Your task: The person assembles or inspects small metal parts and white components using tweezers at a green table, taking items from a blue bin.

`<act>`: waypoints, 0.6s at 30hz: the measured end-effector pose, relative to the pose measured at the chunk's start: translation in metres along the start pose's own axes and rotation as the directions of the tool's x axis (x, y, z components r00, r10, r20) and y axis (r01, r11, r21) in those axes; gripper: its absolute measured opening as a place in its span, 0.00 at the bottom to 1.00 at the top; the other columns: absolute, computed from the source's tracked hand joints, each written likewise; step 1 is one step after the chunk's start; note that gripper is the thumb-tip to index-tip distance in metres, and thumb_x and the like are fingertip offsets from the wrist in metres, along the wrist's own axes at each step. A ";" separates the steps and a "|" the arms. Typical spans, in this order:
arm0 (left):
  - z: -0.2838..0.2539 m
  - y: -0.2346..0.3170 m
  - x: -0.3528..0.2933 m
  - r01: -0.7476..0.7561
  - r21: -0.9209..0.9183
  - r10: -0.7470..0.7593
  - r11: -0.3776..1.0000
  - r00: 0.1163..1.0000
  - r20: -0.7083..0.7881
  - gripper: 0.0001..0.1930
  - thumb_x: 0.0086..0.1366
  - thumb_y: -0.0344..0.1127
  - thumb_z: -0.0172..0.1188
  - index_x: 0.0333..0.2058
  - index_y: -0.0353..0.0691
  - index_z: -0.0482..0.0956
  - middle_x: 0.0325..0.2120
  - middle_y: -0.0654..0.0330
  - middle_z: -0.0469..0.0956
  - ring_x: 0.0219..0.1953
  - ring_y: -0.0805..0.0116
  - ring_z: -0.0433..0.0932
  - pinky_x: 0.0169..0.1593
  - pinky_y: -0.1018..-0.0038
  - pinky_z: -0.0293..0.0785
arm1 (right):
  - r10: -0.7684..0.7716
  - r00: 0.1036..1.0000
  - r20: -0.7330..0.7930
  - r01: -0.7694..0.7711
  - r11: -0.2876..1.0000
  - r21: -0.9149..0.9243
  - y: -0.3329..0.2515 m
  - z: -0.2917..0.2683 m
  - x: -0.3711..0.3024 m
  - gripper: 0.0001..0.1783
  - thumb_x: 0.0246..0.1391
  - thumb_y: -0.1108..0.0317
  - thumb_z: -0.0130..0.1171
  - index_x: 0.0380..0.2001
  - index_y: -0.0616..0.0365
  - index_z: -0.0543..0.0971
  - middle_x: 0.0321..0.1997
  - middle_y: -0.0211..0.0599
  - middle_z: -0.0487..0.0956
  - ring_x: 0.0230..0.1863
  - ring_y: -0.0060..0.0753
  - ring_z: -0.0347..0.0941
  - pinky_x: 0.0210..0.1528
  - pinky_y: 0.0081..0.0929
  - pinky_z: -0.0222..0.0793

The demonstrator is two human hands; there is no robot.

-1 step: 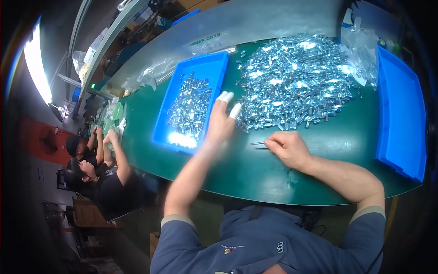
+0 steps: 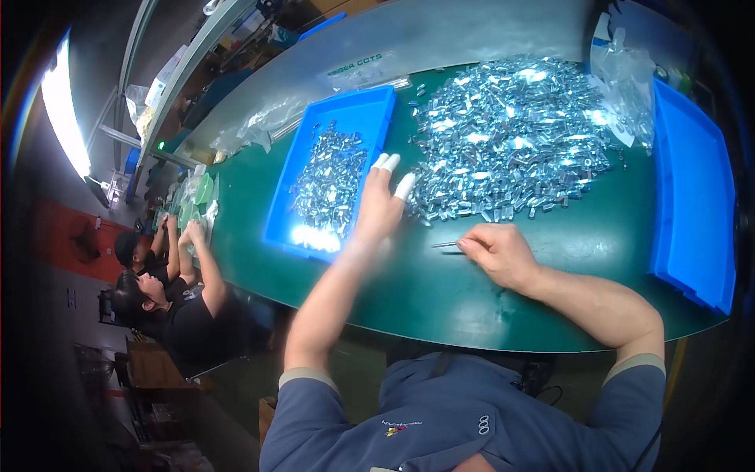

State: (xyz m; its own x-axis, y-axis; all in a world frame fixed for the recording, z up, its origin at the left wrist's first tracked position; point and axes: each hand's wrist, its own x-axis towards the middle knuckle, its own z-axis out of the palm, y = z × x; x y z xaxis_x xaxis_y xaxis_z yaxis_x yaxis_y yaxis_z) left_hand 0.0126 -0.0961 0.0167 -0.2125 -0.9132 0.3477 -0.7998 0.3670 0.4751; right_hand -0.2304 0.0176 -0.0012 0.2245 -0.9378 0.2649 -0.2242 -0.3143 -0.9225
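White finger cots cover the thumb and fingertips of my left hand point(image 2: 381, 208). It hovers between a blue tray point(image 2: 384, 118) and a big heap of small shiny metal pieces point(image 2: 511, 141), fingers stretched and thumb apart; nothing shows in its grasp. Smaller metal pieces point(image 2: 329, 181) lie spread inside that tray. Nearer to me, over the green tabletop point(image 2: 425, 291), my right hand point(image 2: 503, 256) pinches a thin metal rod-like tool point(image 2: 445, 245) that points left. Its exact kind is too small to make out.
A second blue tray point(image 2: 692, 197) stands at the right edge. Clear plastic bags point(image 2: 621, 79) lie at the back right, more plastic wrap point(image 2: 259, 126) at the back left. A low grey metal wall point(image 2: 440, 39) borders the far side. Two co-workers point(image 2: 185, 315) work at the left.
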 end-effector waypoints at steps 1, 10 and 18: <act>0.002 -0.006 0.005 0.004 0.069 -0.004 0.998 1.000 -0.002 0.26 0.70 0.43 0.63 0.61 0.32 0.74 0.63 0.40 0.71 0.67 0.45 0.68 0.70 0.61 0.63 | -0.004 1.000 0.005 0.004 1.000 0.002 -0.001 0.000 0.000 0.13 0.61 0.63 0.64 0.29 0.62 0.83 0.24 0.47 0.80 0.23 0.46 0.77 0.28 0.38 0.70; -0.007 0.028 -0.018 0.288 -0.331 -0.215 0.899 0.947 0.239 0.26 0.73 0.41 0.61 0.64 0.33 0.71 0.59 0.47 0.78 0.58 0.60 0.78 0.61 0.68 0.72 | -0.014 0.999 0.032 0.015 1.000 -0.025 0.005 0.000 0.000 0.13 0.61 0.61 0.63 0.29 0.61 0.83 0.26 0.46 0.81 0.28 0.49 0.79 0.31 0.42 0.72; -0.018 0.018 -0.049 0.321 -0.619 -0.158 0.717 0.939 0.304 0.27 0.74 0.32 0.58 0.68 0.33 0.66 0.66 0.51 0.70 0.68 0.60 0.69 0.70 0.67 0.64 | 0.023 0.999 0.032 -0.023 1.000 0.000 0.000 -0.001 0.001 0.12 0.61 0.63 0.63 0.29 0.62 0.83 0.23 0.45 0.79 0.24 0.43 0.77 0.28 0.37 0.69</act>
State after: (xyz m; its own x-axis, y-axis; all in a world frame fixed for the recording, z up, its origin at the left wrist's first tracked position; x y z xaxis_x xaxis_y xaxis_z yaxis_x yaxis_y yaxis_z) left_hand 0.0187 -0.0418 0.0231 -0.2439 -0.9698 0.0053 -0.2942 0.0792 0.9525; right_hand -0.2311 0.0167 -0.0006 0.2493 -0.9395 0.2350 -0.2292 -0.2930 -0.9282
